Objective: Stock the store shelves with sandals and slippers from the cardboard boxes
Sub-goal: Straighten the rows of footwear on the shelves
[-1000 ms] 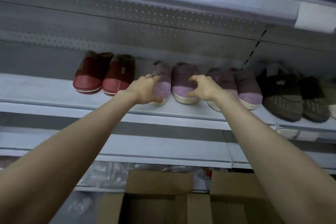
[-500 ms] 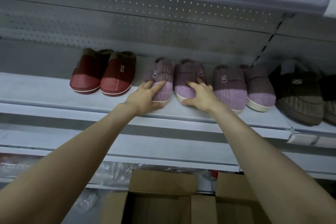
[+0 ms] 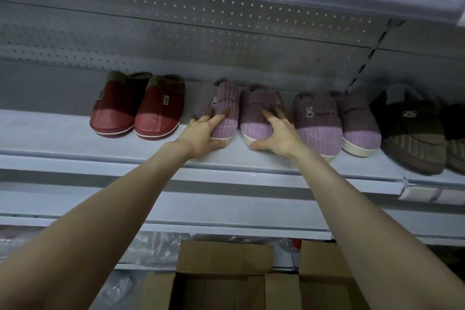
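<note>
The grey metal shelf (image 3: 63, 133) was the reference surface. An open brown cardboard box (image 3: 224, 257) stood below the shelf. A pair of purple ribbed fabric slippers (image 3: 259, 100) sat side by side mid-shelf, toes toward the shelf's front edge. My left hand (image 3: 201, 133) rested on the left slipper and my right hand (image 3: 279, 136) on the right slipper. My fingers were straight and spread, thumbs at the toes, gripping nothing.
</note>
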Available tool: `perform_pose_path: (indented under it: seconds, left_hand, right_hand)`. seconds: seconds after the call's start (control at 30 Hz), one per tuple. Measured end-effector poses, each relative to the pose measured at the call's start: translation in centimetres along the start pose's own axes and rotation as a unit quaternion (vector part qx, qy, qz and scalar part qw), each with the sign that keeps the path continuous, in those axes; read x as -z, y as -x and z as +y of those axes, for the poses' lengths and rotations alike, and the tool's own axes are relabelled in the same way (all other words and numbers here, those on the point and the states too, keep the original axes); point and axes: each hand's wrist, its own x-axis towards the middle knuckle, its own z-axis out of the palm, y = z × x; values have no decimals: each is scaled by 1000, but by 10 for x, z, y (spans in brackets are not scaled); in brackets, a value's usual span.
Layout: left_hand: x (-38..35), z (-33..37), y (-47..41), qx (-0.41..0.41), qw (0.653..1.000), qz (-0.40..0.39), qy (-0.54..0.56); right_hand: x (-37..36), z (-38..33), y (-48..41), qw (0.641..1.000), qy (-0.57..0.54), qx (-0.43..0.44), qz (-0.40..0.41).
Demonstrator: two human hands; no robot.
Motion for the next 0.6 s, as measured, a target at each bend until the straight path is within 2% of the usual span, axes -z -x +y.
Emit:
perform_pose_path:
  seconds: [0.6]
  left_hand:
    - [1,-4,-6,1,1000,3,30]
  right_hand:
    - [2,-11,-4,1000,-14,21,1]
